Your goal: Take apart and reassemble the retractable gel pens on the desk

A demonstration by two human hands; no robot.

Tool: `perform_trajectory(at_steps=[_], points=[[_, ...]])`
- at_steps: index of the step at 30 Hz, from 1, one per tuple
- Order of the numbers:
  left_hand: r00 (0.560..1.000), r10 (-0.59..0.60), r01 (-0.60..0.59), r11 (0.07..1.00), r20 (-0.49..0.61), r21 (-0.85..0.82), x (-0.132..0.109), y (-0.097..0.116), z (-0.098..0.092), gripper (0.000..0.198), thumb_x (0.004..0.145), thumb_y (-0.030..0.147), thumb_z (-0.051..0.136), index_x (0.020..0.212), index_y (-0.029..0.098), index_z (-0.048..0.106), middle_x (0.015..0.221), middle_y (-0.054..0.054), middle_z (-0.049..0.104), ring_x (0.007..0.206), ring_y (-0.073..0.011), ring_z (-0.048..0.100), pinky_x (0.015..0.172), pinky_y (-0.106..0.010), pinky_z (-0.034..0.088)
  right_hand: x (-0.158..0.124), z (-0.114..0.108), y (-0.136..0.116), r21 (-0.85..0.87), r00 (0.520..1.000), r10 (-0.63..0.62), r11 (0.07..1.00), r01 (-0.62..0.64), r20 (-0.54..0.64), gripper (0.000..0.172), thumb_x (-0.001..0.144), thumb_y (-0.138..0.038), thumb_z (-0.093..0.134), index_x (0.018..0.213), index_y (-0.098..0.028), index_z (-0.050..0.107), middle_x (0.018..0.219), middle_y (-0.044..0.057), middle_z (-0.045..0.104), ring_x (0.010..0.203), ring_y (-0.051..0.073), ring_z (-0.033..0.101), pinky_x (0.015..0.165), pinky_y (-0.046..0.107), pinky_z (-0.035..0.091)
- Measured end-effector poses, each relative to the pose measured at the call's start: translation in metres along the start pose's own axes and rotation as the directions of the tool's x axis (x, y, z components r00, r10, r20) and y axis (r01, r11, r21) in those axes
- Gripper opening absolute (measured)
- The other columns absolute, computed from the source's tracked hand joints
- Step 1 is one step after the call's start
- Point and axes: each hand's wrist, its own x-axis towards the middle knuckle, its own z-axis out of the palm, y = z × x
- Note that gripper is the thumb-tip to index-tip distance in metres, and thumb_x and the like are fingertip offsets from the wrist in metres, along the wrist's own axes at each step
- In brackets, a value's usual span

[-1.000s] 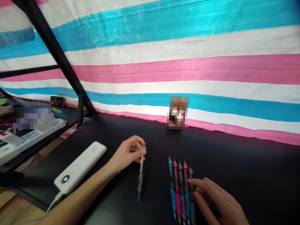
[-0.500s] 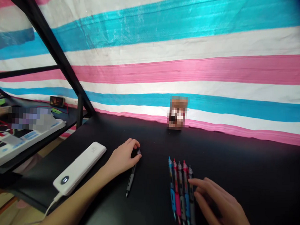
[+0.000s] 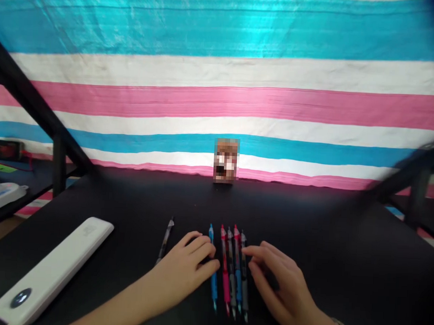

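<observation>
My left hand (image 3: 193, 259) is closed over a light-blue pen (image 3: 214, 287), thumb and fingertips at its upper barrel; the pen lies slightly apart from the others. To its right, several pens lie side by side: a pink-gripped pen (image 3: 226, 285), a grey one (image 3: 232, 287), one with a red top and blue grip (image 3: 238, 283), and a dark grey pen (image 3: 245, 290) at the right end. My right hand (image 3: 281, 282) rests beside that last pen, index fingertip touching its upper part, thumb apart. Left of my left hand lies a single grey pen (image 3: 166, 237), its lower end hidden.
A white power bank (image 3: 57, 270) with a round display lies on the black table (image 3: 147, 193) at left. A small pixelated box-like object (image 3: 225, 175) stands at the back, before a striped sheet (image 3: 219, 102). Dark slanted frame bars (image 3: 43, 107) flank both sides.
My left hand has let go of the grey pen and moved right to the light-blue pen. My right hand stays by the row. The view has turned right.
</observation>
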Motion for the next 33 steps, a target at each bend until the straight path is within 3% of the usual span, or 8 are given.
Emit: perform_trajectory(at_steps=[7,9,12,14,19,23,29,33], points=[[0.992,0.055,-0.049,0.997,-0.11,0.051,0.001,-0.004,-0.008,0.023,0.095,0.003,0.05,0.1,0.017,0.068,0.094,-0.006,0.069,0.094,-0.0214,0.065,0.103,-0.049,0.048,0.007,-0.007,-0.008,0.089,0.994,0.014,0.996,-0.024,0.112,0.018,0.099,-0.017,0.048,0.114,-0.021,0.057,0.079,0.002,0.063,0.076,0.02,0.057,0.066,0.031,0.048],[0.984,0.04,-0.03,0.998,-0.174,0.062,0.002,0.0,-0.014,0.028,0.094,0.001,0.049,0.104,0.017,0.069,0.09,-0.006,0.069,0.088,-0.0212,0.065,0.096,-0.049,0.051,0.01,-0.008,-0.011,0.08,0.983,-0.005,0.997,-0.01,0.182,0.012,0.099,-0.023,0.049,0.104,-0.02,0.06,0.08,0.004,0.064,0.078,0.022,0.057,0.066,0.032,0.047],[0.963,0.061,-0.029,0.992,-0.261,0.125,0.004,0.006,-0.02,0.03,0.092,-0.001,0.051,0.106,0.016,0.071,0.088,-0.007,0.071,0.074,-0.0197,0.065,0.073,-0.038,0.056,0.01,-0.003,-0.011,-0.002,0.976,-0.043,0.999,0.045,0.215,0.024,0.104,-0.026,0.044,0.09,-0.019,0.062,0.078,0.006,0.066,0.075,0.021,0.055,0.064,0.031,0.046],[0.957,0.074,-0.03,0.987,-0.279,0.161,0.004,0.009,-0.02,0.03,0.093,0.0,0.049,0.107,0.014,0.072,0.086,-0.008,0.073,0.067,-0.0188,0.065,0.061,-0.033,0.053,0.01,0.001,-0.009,-0.043,0.978,-0.069,0.996,0.079,0.196,0.035,0.107,-0.027,0.037,0.084,-0.019,0.062,0.074,0.005,0.066,0.072,0.02,0.055,0.062,0.029,0.045],[0.963,0.035,0.009,0.987,-0.267,0.161,0.0,0.015,-0.01,0.029,0.099,0.009,0.043,0.109,0.008,0.07,0.079,-0.008,0.073,0.064,-0.0208,0.068,0.054,-0.032,0.052,0.01,0.006,-0.005,-0.058,0.992,-0.068,0.996,0.074,0.103,0.048,0.109,-0.04,0.033,0.076,-0.019,0.06,0.067,0.003,0.063,0.065,0.017,0.054,0.056,0.026,0.043],[0.969,-0.026,0.053,0.993,-0.245,0.107,0.0,0.019,-0.005,0.026,0.1,0.01,0.042,0.103,0.007,0.068,0.067,-0.005,0.068,0.052,-0.018,0.066,0.043,-0.027,0.049,0.009,0.009,-0.006,-0.136,0.993,-0.109,0.984,0.114,0.047,0.049,0.11,-0.035,0.032,0.072,-0.019,0.058,0.062,0.003,0.059,0.061,0.017,0.051,0.054,0.027,0.043],[0.978,-0.107,0.104,0.994,-0.177,-0.023,0.0,0.022,-0.005,0.033,0.105,0.016,0.034,0.102,0.01,0.066,0.066,-0.004,0.066,0.048,-0.0163,0.066,0.037,-0.025,0.046,0.01,0.014,-0.008,-0.179,0.976,-0.218,0.961,0.212,-0.015,0.048,0.11,-0.027,0.029,0.071,-0.018,0.056,0.06,0.002,0.055,0.057,0.016,0.047,0.053,0.028,0.041],[0.96,-0.106,0.121,0.992,-0.26,0.043,0.002,0.022,-0.009,0.03,0.105,0.017,0.037,0.103,0.013,0.067,0.066,-0.003,0.069,0.049,-0.0166,0.067,0.043,-0.026,0.049,0.013,0.012,-0.006,-0.186,0.974,-0.225,0.958,0.219,-0.007,0.042,0.11,-0.029,0.033,0.079,-0.018,0.059,0.064,0.002,0.06,0.06,0.018,0.049,0.058,0.03,0.044]])
